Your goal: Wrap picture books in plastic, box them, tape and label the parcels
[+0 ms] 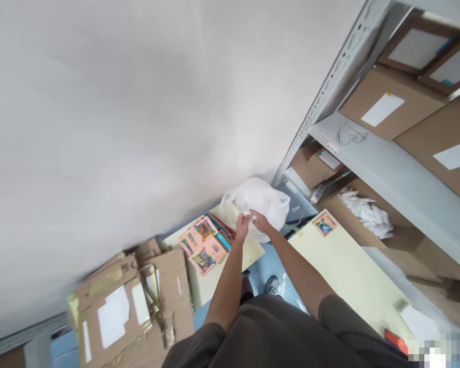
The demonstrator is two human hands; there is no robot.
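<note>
A white plastic bag (258,202) is held low in front of me, near the base of the wall. My left hand (242,225) is closed on the bag's near edge. My right hand (261,221) grips the bag just beside it, fingers pinched on the plastic. Both forearms reach down from my dark grey sleeves. Under the bag, a stack of pink illustrated cards (204,243) lies on a pale yellow table (249,255).
A second pale yellow table (345,266) with one small card (325,224) is at right. Grey metal shelving (387,168) holds brown cardboard boxes (391,102) and white packing paper (368,212). Flattened cardboard boxes (138,306) pile at lower left. The floor (260,273) is blue; my shoe (272,285) shows.
</note>
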